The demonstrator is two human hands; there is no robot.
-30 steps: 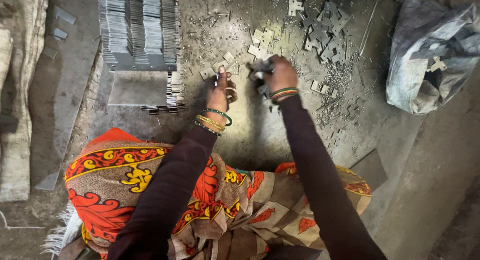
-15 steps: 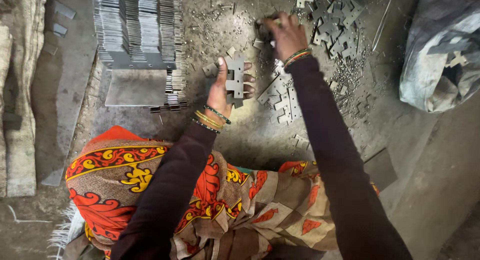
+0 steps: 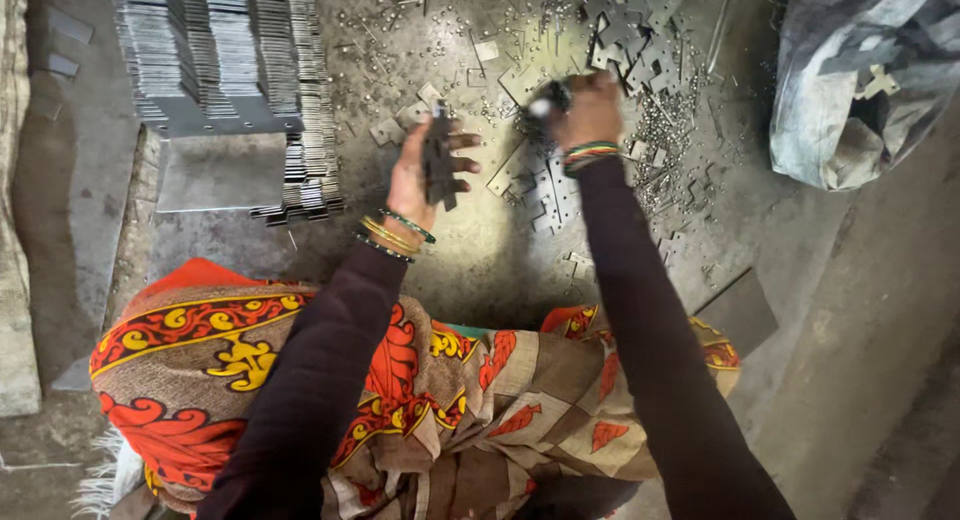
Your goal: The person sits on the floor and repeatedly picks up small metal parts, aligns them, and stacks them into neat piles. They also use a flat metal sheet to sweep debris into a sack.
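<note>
My left hand [image 3: 420,175] is raised palm up and grips a small stack of notched flat metal plates [image 3: 438,160], held on edge. My right hand [image 3: 590,110] reaches further out and is closed around a small dark tool or part with a pale tip [image 3: 545,100], right beside a pile of loose cross-shaped metal plates [image 3: 635,30] on the floor. More flat plates [image 3: 545,190] lie on the ground between my two hands. Bangles show on both wrists.
Neat rows of stacked metal plates [image 3: 215,50] stand at the upper left, with a flat metal sheet [image 3: 220,170] in front. A grey sack [image 3: 860,80] holding plates sits at the upper right. Small metal scraps [image 3: 670,130] litter the floor. Patterned cloth [image 3: 400,400] covers my lap.
My right hand has stretched forward from near the left hand to the plate pile. My left hand has lifted and turned its plates upright.
</note>
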